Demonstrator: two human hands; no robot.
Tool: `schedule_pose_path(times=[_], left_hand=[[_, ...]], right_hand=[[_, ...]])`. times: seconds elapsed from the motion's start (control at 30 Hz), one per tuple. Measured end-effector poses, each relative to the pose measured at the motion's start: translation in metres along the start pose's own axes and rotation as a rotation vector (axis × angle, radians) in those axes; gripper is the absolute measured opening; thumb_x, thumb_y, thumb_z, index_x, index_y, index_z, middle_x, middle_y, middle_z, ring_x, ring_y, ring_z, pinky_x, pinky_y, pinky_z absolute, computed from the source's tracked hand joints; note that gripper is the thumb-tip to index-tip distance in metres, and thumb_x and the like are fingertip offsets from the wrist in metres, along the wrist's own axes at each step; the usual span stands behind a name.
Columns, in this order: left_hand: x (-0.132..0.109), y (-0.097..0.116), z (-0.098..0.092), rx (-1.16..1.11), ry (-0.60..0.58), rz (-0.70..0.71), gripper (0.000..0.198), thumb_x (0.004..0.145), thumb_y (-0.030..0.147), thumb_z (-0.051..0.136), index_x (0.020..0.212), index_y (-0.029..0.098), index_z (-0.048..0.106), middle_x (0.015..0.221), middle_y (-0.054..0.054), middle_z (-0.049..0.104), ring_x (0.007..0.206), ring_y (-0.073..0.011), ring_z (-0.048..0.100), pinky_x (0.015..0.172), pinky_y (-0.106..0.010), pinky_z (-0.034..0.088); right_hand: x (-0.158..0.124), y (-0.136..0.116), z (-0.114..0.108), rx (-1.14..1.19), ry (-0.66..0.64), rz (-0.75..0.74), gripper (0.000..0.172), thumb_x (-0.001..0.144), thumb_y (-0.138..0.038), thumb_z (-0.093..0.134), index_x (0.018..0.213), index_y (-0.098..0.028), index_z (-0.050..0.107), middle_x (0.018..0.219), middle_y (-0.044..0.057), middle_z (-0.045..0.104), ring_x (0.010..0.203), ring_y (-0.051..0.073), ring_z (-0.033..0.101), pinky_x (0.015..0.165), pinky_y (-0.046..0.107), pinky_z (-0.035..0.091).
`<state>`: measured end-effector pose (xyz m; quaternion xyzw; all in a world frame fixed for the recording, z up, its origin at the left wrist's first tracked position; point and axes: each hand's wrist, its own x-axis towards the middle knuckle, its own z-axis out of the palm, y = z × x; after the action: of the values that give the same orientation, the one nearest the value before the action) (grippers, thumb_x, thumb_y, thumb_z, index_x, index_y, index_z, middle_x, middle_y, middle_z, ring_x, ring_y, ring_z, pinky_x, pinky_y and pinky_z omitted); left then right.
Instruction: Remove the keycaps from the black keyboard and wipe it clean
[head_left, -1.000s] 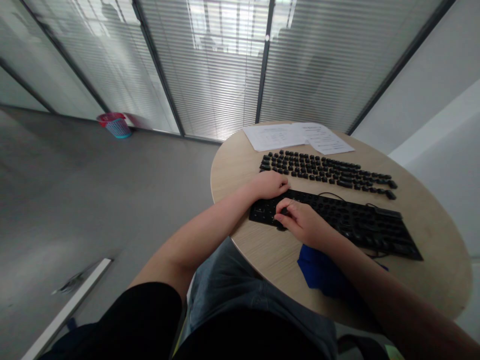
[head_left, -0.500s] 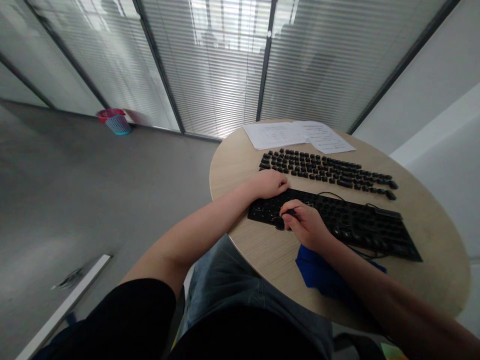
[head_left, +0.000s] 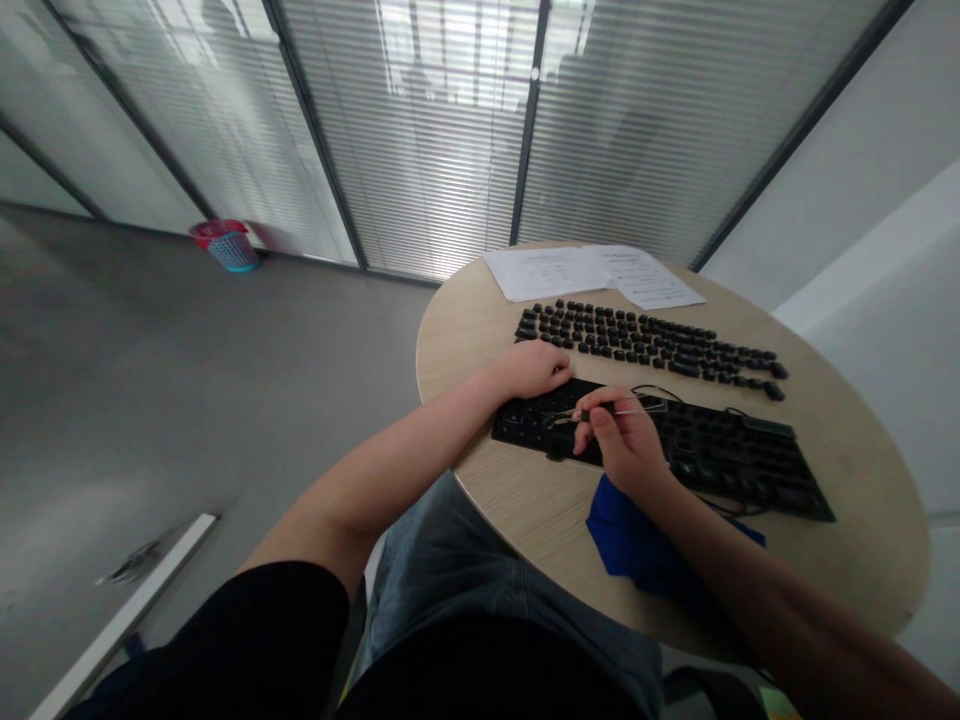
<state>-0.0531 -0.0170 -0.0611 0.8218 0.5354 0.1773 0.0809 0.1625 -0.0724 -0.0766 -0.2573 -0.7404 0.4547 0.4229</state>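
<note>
The black keyboard (head_left: 731, 450) lies lengthwise across the near half of the round tabletop (head_left: 517, 490), a long dark slab with small pale specks among the key positions at its left end; farther right it is too dark for me to read. Over its left part I pinch a thin wire tool (head_left: 606, 408) between the thumb and fingers of my right hand (head_left: 626, 440), its dark middle in my grip and its wires poking out both ways. My left hand (head_left: 535, 368) rests curled on the keyboard's far left edge; I cannot tell whether its fingers close on anything. Both my hands hide parts of the keyboard, and my right forearm covers some of the blue cloth (head_left: 630, 540) just in front of it. A black cable (head_left: 739, 512) loops out by the near edge. Beyond lie loose black keycaps (head_left: 637, 342) in several rows, dozens, too small to count exactly, then at least two printed sheets (head_left: 551, 275). One red-and-blue bin (head_left: 232, 250) stands on the floor (head_left: 322, 350).
</note>
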Motion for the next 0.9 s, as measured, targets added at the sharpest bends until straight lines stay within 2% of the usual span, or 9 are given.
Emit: schedule_pose_path(times=[0.17, 0.27, 0.4, 0.47, 0.53, 0.6, 0.9], left_hand=[[-0.005, -0.003, -0.02, -0.159, 0.09, 0.055, 0.03, 0.105, 0.034, 0.054, 0.102, 0.019, 0.079, 0.108, -0.011, 0.078, 0.104, -0.0232, 0.07, 0.097, -0.038, 0.053], [-0.01, -0.006, -0.029, -0.298, 0.085, 0.097, 0.035, 0.107, 0.032, 0.048, 0.121, 0.017, 0.076, 0.11, -0.01, 0.079, 0.097, -0.0203, 0.073, 0.087, -0.036, 0.057], [-0.016, -0.005, -0.029, -0.869, -0.094, 0.171, 0.04, 0.095, 0.04, 0.07, 0.127, 0.017, 0.075, 0.11, -0.01, 0.079, 0.096, -0.0198, 0.073, 0.083, -0.033, 0.057], [-0.017, -0.004, -0.027, -1.03, -0.196, 0.156, 0.042, 0.088, 0.042, 0.078, 0.122, 0.018, 0.077, 0.099, -0.008, 0.079, 0.08, -0.0158, 0.07, 0.071, -0.028, 0.054], [-0.017, -0.001, -0.027, -1.07, -0.263, 0.119, 0.04, 0.086, 0.042, 0.081, 0.117, 0.017, 0.079, 0.08, -0.003, 0.074, 0.061, -0.0104, 0.059, 0.056, -0.023, 0.044], [-0.018, 0.0, -0.028, -1.078, -0.293, 0.091, 0.037, 0.085, 0.041, 0.083, 0.113, 0.016, 0.08, 0.07, 0.001, 0.068, 0.051, -0.0073, 0.05, 0.049, -0.02, 0.036], [-0.02, -0.002, -0.028, -1.022, -0.313, -0.059, 0.031, 0.079, 0.039, 0.086, 0.097, 0.015, 0.08, 0.062, 0.002, 0.067, 0.049, -0.0079, 0.055, 0.048, -0.02, 0.044]], right_hand=[[0.007, -0.01, -0.012, 0.068, 0.205, -0.05, 0.027, 0.105, -0.051, 0.061, 0.103, -0.024, 0.062, 0.089, 0.0, 0.07, 0.06, 0.013, 0.07, 0.058, 0.028, 0.06], [0.015, -0.007, -0.015, 0.185, 0.285, -0.013, 0.026, 0.102, -0.05, 0.065, 0.101, -0.024, 0.064, 0.085, -0.001, 0.072, 0.068, 0.016, 0.076, 0.064, 0.031, 0.065], [0.022, 0.002, -0.015, 0.385, 0.322, 0.038, 0.028, 0.098, -0.052, 0.072, 0.101, -0.025, 0.064, 0.083, -0.001, 0.075, 0.072, 0.018, 0.08, 0.069, 0.035, 0.069], [0.024, 0.005, -0.015, 0.45, 0.301, 0.061, 0.029, 0.096, -0.052, 0.074, 0.101, -0.025, 0.064, 0.083, -0.001, 0.076, 0.074, 0.019, 0.081, 0.07, 0.035, 0.07], [0.023, 0.005, -0.015, 0.494, 0.274, 0.074, 0.029, 0.095, -0.052, 0.076, 0.101, -0.026, 0.065, 0.084, -0.001, 0.077, 0.074, 0.02, 0.081, 0.071, 0.037, 0.071], [0.022, 0.004, -0.014, 0.52, 0.258, 0.076, 0.029, 0.094, -0.052, 0.077, 0.101, -0.026, 0.066, 0.084, -0.001, 0.078, 0.073, 0.02, 0.081, 0.072, 0.037, 0.071], [0.02, 0.004, -0.008, 0.539, 0.245, 0.108, 0.033, 0.09, -0.052, 0.082, 0.096, -0.022, 0.071, 0.084, 0.001, 0.078, 0.075, 0.02, 0.081, 0.074, 0.035, 0.071]])
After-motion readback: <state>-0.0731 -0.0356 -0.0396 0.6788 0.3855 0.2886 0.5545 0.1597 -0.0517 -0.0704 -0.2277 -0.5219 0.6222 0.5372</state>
